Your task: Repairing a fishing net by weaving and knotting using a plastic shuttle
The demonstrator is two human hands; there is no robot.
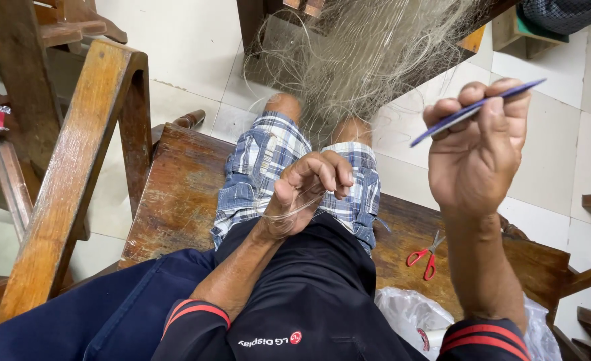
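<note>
- pinching fine net threads [322, 194], my left hand [309, 194] sits curled over my lap.
- my right hand [476, 154] is raised, gripping a flat blue netting needle [502, 99].
- red scissors [425, 255] lie near the surface's [175, 194] right edge.

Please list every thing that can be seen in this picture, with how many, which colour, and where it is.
Fine pale fishing net: one, whitish, hanging top centre, strands running down to the left hand.
Flat blue netting needle: one, blue, pinched in the right hand, upper right.
Red-handled scissors: one pair, red, lying on the bench at right.
Worn wooden bench: one, brown, under the person.
Slanted wooden beam: one, light brown, left.
White plastic bag: one, white, bottom right.
Tiled floor: white, behind.
Plaid shorts: one, blue and white, centre.
Left hand: closed on net strands, centre.
Right hand: raised, right.
</note>
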